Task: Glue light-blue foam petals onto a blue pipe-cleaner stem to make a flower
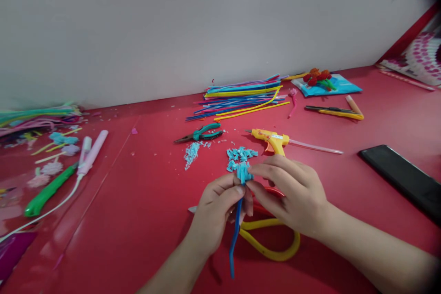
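A light-blue flower-like piece (pixel 243 172) tops a dark-blue stem (pixel 234 239) that hangs down toward me. My left hand (pixel 218 202) pinches the stem just under the head. The thumb and forefinger of my right hand (pixel 292 190) are closed at the right side of the light-blue head. Just beyond my hands lies a pile of cut light-blue pieces (pixel 241 153). Scissors with yellow and red handles (pixel 275 255) lie beneath my hands, their blade tip (pixel 192 209) showing at the left; the rest is partly hidden.
Green pliers (pixel 203 133), a yellow glue gun (pixel 270 138) and bundled pipe cleaners (pixel 244 94) lie beyond my hands. A black phone (pixel 403 179) is at the right. A green-handled tool (pixel 50 191) and a pink corded device (pixel 92 154) are at the left.
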Demonstrator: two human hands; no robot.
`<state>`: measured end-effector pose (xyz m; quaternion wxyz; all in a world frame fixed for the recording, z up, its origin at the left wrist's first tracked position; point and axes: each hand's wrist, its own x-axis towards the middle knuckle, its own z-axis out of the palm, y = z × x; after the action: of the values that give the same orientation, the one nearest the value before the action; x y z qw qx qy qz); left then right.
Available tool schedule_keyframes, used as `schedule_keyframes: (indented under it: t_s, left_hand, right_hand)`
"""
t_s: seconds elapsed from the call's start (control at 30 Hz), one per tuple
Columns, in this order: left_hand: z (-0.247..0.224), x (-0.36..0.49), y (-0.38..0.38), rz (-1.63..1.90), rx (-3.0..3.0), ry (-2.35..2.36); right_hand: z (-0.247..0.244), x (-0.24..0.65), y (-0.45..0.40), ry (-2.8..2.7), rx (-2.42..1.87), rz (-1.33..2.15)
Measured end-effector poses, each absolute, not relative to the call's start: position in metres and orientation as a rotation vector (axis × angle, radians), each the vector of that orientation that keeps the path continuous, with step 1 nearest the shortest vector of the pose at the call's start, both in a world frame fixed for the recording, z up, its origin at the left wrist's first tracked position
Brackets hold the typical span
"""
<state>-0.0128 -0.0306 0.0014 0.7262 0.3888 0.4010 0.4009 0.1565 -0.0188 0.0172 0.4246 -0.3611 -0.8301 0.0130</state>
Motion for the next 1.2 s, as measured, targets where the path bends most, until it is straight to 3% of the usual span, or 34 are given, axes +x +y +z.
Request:
schedule_keyframes:
  t_s: [0.77, 1.2]
  left_hand:
    - [0.0045, -0.0118, -0.0302, 0.871, 0.828, 0.91]
    - [0.0035, -0.0126, -0.031, 0.882, 0.845, 0.875]
  right_hand:
    - [0.0188, 0.1595, -0.0201, -2.143, -0.851, -0.16]
    - [0.0166, 0.1568, -0.0196, -2.107, -0.903, -0.036]
